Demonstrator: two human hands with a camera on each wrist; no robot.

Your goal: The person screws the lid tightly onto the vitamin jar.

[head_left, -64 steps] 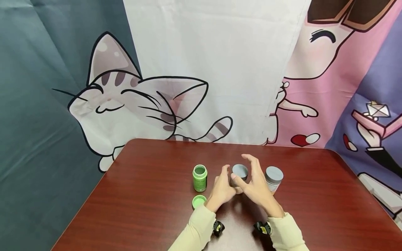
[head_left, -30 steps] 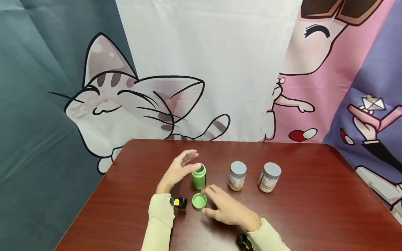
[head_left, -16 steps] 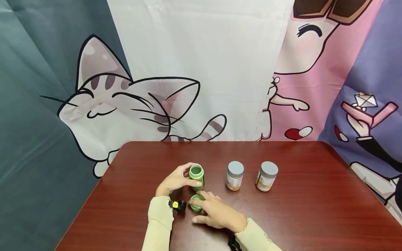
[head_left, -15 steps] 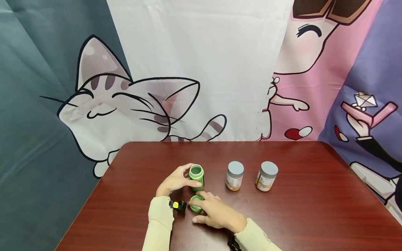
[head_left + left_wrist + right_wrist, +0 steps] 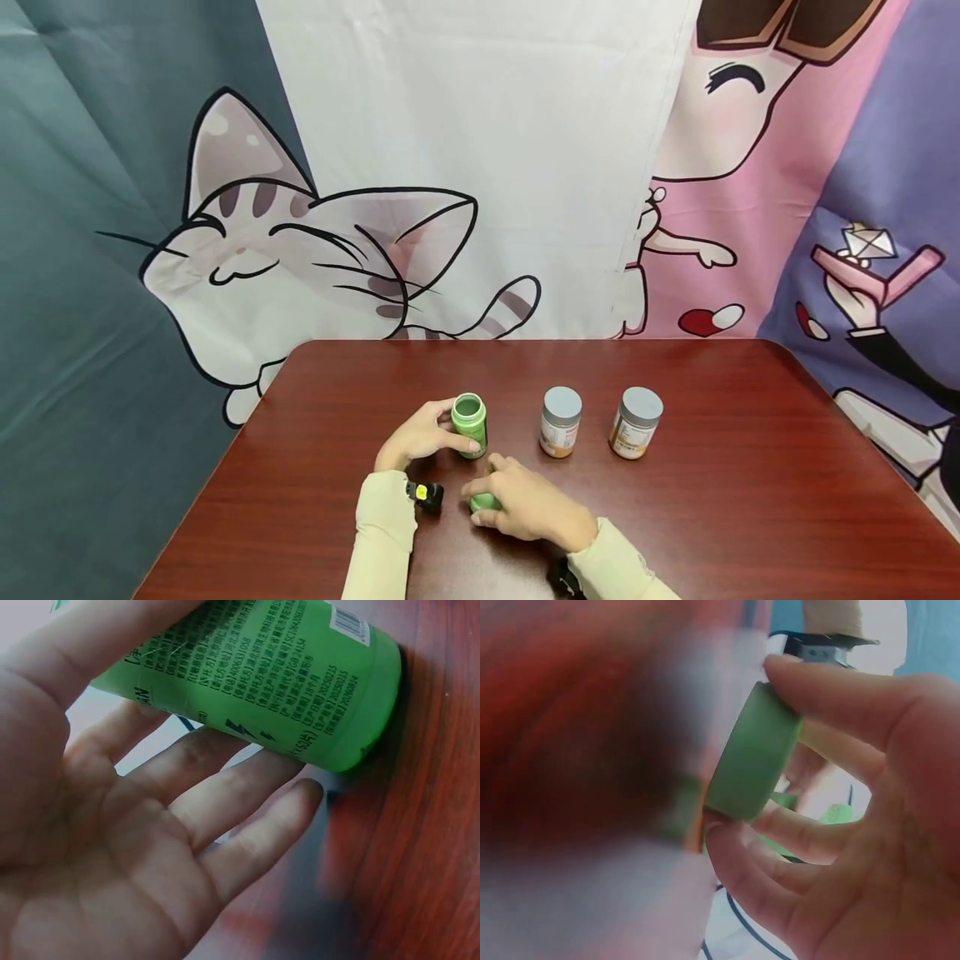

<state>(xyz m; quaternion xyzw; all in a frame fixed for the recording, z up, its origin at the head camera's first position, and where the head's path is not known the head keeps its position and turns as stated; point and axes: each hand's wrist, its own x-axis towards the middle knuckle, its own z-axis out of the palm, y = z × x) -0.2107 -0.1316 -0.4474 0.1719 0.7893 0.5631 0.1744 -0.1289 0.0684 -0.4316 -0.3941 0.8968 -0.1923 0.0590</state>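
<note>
A small green bottle (image 5: pixel 470 427) stands upright on the table, its mouth uncapped. My left hand (image 5: pixel 420 435) holds it from the left, thumb across the near side and fingers behind. The left wrist view shows the bottle's printed green label (image 5: pixel 255 675) between thumb and fingers. Just nearer to me, my right hand (image 5: pixel 536 504) pinches the round green lid (image 5: pixel 485 502) by its edge, between thumb and fingertips. In the right wrist view, the lid (image 5: pixel 754 754) stands on edge in that picture, close to the tabletop; part of it is hidden by the fingers in the head view.
Two white jars with grey lids stand to the right of the bottle: a nearer-to-centre jar (image 5: pixel 560 423) and a farther-right jar (image 5: pixel 636 423). All rest on a dark red wooden table (image 5: pixel 735 500). A cartoon-printed cloth (image 5: pixel 480 125) hangs behind its back edge.
Both hands have come left from around the middle jar. My left hand has taken hold of the bottle; my right has gripped the lid, which has shifted slightly right and towards me.
</note>
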